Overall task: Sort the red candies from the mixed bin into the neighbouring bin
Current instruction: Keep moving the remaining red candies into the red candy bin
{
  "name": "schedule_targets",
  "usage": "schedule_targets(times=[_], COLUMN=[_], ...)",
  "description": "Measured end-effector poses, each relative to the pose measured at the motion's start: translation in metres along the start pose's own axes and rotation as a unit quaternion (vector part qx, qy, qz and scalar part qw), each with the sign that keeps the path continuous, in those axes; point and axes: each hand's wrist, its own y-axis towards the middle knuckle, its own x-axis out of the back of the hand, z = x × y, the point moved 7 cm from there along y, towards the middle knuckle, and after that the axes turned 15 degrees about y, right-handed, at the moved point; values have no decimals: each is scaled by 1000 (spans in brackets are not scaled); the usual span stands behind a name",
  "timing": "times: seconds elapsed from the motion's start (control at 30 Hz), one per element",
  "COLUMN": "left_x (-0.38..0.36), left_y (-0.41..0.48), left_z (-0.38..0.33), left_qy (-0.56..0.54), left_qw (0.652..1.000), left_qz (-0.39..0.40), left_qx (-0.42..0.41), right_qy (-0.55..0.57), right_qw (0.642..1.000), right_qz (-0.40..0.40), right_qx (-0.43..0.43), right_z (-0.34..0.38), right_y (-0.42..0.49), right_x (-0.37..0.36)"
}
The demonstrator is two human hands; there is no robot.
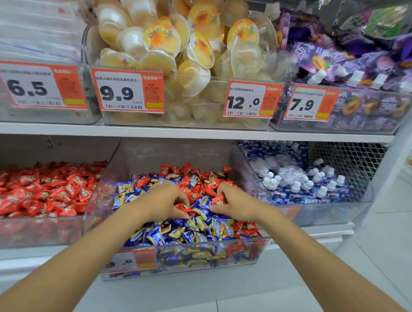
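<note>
with left hand fingers curled round the shiny red wrapped candy and right hand fingers pinching the second red candy, mid-heap in the clear plastic mixed bin, lift clear of blue foil wrappers, then drop over the left wall into the clear red-filled bin.

Open air stands above the clear mixed bin, bounded overhead by the white shelf board and behind by the bin's tall back wall. The left grip and right grip, each pinching a red candy, fill the middle of the heaped pile. Leftward, the way to the red-candy bin crosses only the mixed bin's clear side wall, high at the back and low at the front; rightward, a like wall and the bin of blue spouted pouches stand in the way.
</note>
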Motion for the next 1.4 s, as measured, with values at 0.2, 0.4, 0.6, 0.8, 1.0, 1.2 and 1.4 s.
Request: schedule_targets(times=[0.2, 0.4, 0.6, 0.8, 1.0, 1.2, 1.4], left_x=[22, 13, -10, 5, 32, 32, 23], left_y=[-2, 19, 37, 30, 6, 3, 16], left_z=[29, 22, 19, 32, 51, 50, 41], left_qy=[-125, -141, 11, -76, -151, -161, -192], left_qw=[984, 984, 998, 994, 966, 968, 967], left_qz=[-102, -93, 9, -64, -183, -170, -152], left_qx=[73, 58, 66, 50, 98, 87, 68], right_qy=[-78, 0, 138, 97, -27, -83, 99], right_qw=[996, 998, 980, 979, 980, 993, 988], right_qz=[40, -14, -131, -174, -198, -84, -117], right_qx=[33, 63, 53, 55, -2, -6, 26], right_z=[-4, 10, 12, 13, -1, -2, 8], right_y=[10, 7, 6, 27, 61, 63, 46], right_x=[-14, 11, 49, 45, 32, 5, 19])
